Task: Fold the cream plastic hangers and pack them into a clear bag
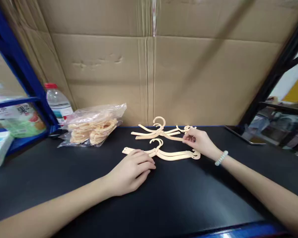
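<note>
**Two hands on cream hangers, black counter**

Left hand (132, 168) lies palm down on the counter (64, 178), fingers loosely curled and together; fingertips rest on the left arm of the near hanger stack (169, 154); nothing is gripped. Right hand (200, 142), with a pale bead bracelet (221, 158) at the wrist, pinches between thumb and fingers the right end of the far hanger stack (156, 131); the heel of that hand sits just above the right end of the near stack.

Both stacks lie flat near the middle of the counter, toward its back edge; hooks point to the back; the far stack lies just behind the near one, the two close but apart as far as can be told.

Toward the back left corner lies a clear plastic bag (94, 124) holding more cream hangers; behind it, at the left edge, stands a water bottle (57, 102) with a red cap beside a blue shelf post (22, 69). A cardboard wall (149, 66) closes the back edge; a dark flat tablet-like item (243, 135) lies at the back right corner.
</note>
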A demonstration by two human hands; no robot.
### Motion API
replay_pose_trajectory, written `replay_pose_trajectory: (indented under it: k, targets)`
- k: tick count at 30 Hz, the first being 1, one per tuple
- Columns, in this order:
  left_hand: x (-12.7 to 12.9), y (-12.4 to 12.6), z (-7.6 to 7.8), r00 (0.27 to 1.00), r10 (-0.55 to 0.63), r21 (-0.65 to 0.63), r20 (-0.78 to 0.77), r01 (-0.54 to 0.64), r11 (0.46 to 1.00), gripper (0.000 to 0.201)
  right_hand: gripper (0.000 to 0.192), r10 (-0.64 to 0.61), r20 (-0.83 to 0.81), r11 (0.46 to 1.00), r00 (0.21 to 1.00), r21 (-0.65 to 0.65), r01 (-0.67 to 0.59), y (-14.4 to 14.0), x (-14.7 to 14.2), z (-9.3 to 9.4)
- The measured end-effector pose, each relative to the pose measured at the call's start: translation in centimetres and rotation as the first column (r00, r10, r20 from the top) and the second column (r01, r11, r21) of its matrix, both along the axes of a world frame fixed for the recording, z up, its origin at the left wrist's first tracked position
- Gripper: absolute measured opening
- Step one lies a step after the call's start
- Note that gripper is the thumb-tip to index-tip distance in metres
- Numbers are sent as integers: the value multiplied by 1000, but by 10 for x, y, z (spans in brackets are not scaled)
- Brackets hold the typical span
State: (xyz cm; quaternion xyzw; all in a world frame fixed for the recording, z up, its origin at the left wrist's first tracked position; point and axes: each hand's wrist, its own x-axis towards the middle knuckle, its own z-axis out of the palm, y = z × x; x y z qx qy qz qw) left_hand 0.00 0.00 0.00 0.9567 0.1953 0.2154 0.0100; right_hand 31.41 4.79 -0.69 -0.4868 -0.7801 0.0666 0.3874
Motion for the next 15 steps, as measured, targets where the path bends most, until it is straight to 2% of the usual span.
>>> replay_pose_trajectory:
  k: [5, 9, 13, 15]
  targets:
    - [-2, 1, 0, 994, 38, 81, 107, -47, 996, 25, 12, -19, -70, 1000, 997, -21, 17, -3, 1, 5]
    - [-2, 0, -2, 961, 138, 172, 241, -182, 968, 32, 18, -46, -155, 997, 987, -65, 36, -9, 7, 12]
    - [-1, 3, 0, 886, 279, 223, 371, -377, 899, 41, 20, 43, -189, 984, 981, -160, -74, -18, 6, 18]
    - [-1, 5, -1, 857, 324, 233, 401, -438, 868, 44, 19, 98, -184, 972, 978, -193, -134, -22, 3, 19]
